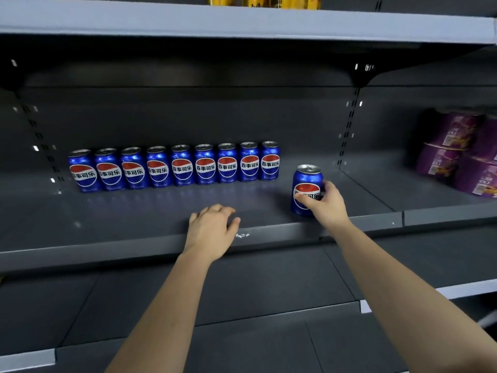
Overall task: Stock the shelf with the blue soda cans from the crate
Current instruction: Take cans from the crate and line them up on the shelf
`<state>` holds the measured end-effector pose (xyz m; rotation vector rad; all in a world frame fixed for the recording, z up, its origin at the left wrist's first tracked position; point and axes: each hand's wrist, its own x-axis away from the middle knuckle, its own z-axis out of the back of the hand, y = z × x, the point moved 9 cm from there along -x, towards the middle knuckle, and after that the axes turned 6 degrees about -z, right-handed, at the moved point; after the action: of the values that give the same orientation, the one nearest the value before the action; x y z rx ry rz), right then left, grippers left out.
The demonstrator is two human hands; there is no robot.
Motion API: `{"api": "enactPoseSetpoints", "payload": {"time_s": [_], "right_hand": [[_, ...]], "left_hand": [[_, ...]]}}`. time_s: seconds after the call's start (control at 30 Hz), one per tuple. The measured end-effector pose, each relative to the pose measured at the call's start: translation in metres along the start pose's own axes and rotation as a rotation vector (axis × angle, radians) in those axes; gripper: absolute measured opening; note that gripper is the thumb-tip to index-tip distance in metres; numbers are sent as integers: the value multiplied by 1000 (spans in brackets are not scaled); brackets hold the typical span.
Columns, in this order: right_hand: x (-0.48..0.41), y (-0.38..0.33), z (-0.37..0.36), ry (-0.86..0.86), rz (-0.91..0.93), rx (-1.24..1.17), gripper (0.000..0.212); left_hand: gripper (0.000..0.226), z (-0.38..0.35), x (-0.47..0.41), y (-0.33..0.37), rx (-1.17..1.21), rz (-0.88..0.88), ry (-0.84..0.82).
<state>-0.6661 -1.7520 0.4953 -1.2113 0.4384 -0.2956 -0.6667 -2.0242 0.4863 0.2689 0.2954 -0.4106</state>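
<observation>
Shelf [134, 211]: dark grey sheet metal, matte, a flat deck with a raised front lip; slotted uprights run up its back panel.

Upper board [242, 22]: pale grey metal, flat and straight-edged, directly above the shelf.

Purple packs [454, 154]: glossy wrapped bundles, rounded and stacked in two tiers, at the shelf's far right, beyond the deck seam.

Row of cans [183, 166]: nine blue aluminium cylinders with silver tops and red-white-blue round emblems, upright and side by side, labels forward, toward the back of the shelf, from left to just past centre.

Left hand [209, 232]: lies over the shelf's front lip near centre, fingers together and loosely bent, holding nothing.

Right hand [328, 203]: wraps a blue can from its right side, thumb across the emblem, fingers behind.

Blue can [306, 189]: same glossy cylinder, upright, near the shelf's front edge, right of centre; whether its base touches the deck cannot be told.

Yellow cans [269, 1]: shiny, cropped, above the shelf on the upper board.
</observation>
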Motion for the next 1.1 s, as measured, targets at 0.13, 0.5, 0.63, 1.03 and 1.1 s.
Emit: {"api": "enactPoseSetpoints", "payload": {"time_s": [0.13,0.5,0.63,1.03,1.1], "right_hand": [[-10,5,-3,-3,52,-2,79],[-42,10,-6,25,35,212,75],[-55,14,-8,28,7,238,70],[-95,24,-24,59,-31,251,68],[-100,24,-29,50,-28,247,65]], "left_hand": [[40,-6,-13,0,1,24,20],[35,-19,-48,-1,-60,50,44],[33,-28,-49,-11,1,86,86],[36,-31,-49,-19,-27,124,149],[37,-30,-49,-19,-36,121,154]]}}
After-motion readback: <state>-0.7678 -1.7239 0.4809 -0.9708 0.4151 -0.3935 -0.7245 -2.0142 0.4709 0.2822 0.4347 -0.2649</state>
